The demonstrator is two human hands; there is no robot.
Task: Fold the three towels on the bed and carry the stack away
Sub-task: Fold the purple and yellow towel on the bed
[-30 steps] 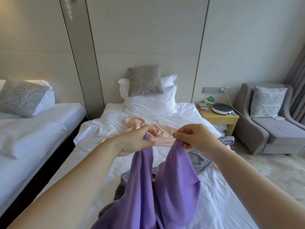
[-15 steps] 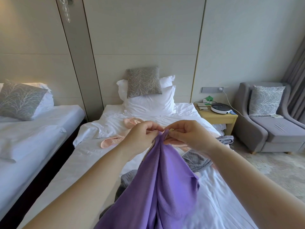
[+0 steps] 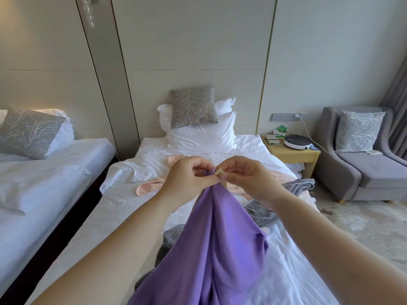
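Observation:
A purple towel (image 3: 218,243) hangs in front of me above the white bed (image 3: 123,208). My left hand (image 3: 187,179) pinches its top edge, and my right hand (image 3: 244,175) pinches the same edge right beside it, so the two hands meet at the top and the cloth drapes down doubled. Behind my hands a pink towel (image 3: 149,186) lies spread across the bed. A grey towel (image 3: 297,186) lies crumpled on the right part of the bed, and more of it shows under the purple one.
White pillows (image 3: 198,137) and a grey cushion (image 3: 192,106) sit at the headboard. A second bed (image 3: 44,172) stands to the left across a dark gap. A wooden nightstand (image 3: 295,155) and a grey armchair (image 3: 378,172) stand to the right on patterned carpet.
My hands, apart a second ago with the purple towel's edge stretched between them, have come together, bringing the two held corners to meet. The towel now hangs doubled.

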